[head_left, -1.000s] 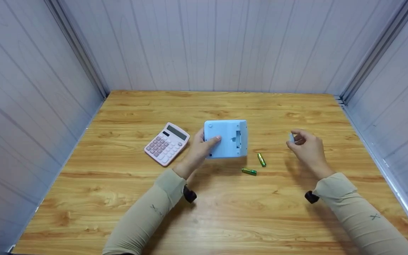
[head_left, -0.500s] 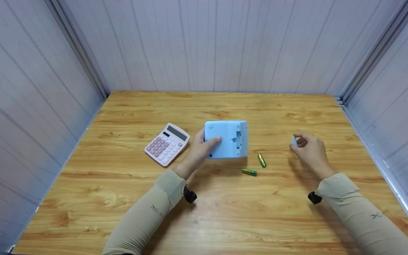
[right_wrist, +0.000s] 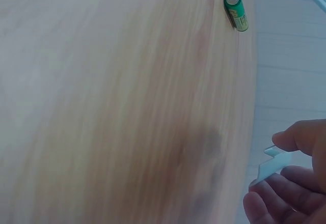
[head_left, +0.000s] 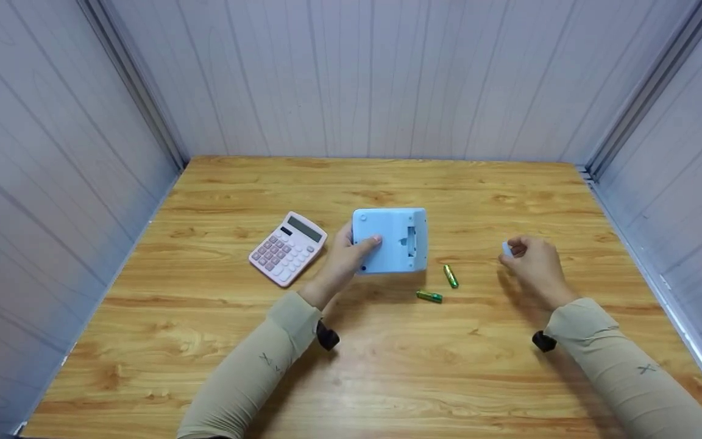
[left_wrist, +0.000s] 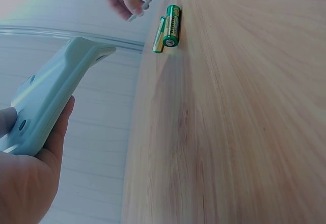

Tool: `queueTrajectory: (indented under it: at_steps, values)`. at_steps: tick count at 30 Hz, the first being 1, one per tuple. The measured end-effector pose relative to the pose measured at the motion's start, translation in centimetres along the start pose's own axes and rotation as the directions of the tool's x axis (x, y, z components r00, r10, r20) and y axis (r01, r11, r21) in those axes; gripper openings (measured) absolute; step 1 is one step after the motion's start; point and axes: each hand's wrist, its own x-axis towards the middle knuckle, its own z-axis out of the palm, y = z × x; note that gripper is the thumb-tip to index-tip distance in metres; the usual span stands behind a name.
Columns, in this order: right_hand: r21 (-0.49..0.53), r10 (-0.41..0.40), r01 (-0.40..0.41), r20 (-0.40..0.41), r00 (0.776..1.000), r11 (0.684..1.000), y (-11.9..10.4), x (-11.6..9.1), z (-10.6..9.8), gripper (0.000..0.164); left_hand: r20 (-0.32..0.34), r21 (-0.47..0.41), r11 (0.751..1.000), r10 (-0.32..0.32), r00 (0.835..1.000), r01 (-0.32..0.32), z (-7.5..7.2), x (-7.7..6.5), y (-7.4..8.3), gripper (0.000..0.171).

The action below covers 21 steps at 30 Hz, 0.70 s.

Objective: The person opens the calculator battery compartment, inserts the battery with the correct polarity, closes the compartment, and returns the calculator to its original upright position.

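Observation:
My left hand (head_left: 346, 256) grips a light blue calculator (head_left: 390, 244) by its left side, thumb across its back. The back faces up, and the battery compartment (head_left: 411, 241) near its right edge is uncovered; no battery shows in it. To the right, my right hand (head_left: 534, 265) pinches a small pale blue battery cover (right_wrist: 275, 164) between thumb and fingers, above the table. Two green-and-gold batteries lie on the wood between the hands: one battery (head_left: 450, 276) nearly lengthwise, the other battery (head_left: 429, 296) nearly crosswise and closer to me.
A pink calculator (head_left: 288, 249) lies face up to the left of my left hand. The wooden table (head_left: 351, 372) is bounded by a pale panelled wall (head_left: 369, 79) at the back and panels at both sides.
My right hand, holding the battery cover, has moved slightly right and toward me, and the cover has turned in its fingers. The left hand and light blue calculator have stayed nearly still.

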Motion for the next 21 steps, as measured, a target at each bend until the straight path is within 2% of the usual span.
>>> queueTrajectory:
  at_steps: [6,15,21]
  values:
    - [-0.004,0.008,-0.008,0.035,0.999,1.000,0.42,0.22,0.13,0.035,0.000,-0.031,0.999,0.027,1.000,-0.027,0.21,0.24,-0.18,0.047]
    - [-0.022,0.040,-0.038,0.109,0.993,0.999,0.76,0.31,0.39,0.032,-0.011,-0.023,1.000,0.012,1.000,-0.013,0.19,0.23,-0.16,0.046]
    - [-0.049,0.024,-0.018,0.124,0.992,0.999,0.81,0.32,0.83,0.029,-0.010,-0.018,1.000,0.006,1.000,-0.006,0.04,0.24,-0.25,0.048]
